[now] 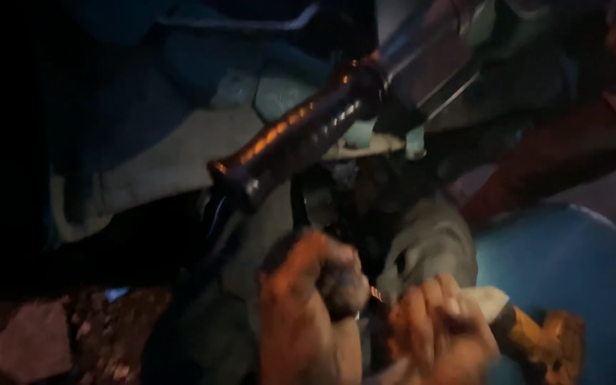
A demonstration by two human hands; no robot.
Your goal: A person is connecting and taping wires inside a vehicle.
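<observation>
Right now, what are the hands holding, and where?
The left hand is closed round something small and dark; the right hand grips pale cloth. Too blurred to tell where on either.

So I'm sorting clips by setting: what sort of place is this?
Probably a dim repair workshop or garage, though blur makes it uncertain. A ribbed black handlebar grip crosses the view above greasy machine parts. Both hands, the left hand and right hand, look grimy and work at the parts beside a blue drum.

Both hands low in view, close together, blurred. Left hand (pixel 315 299): fingers curled into a tight fist, knuckles up, forearm running down out of view. Right hand (pixel 436 328): just beside the left, fingers bent and closed, knuckles up. Skin looks grimy.
</observation>
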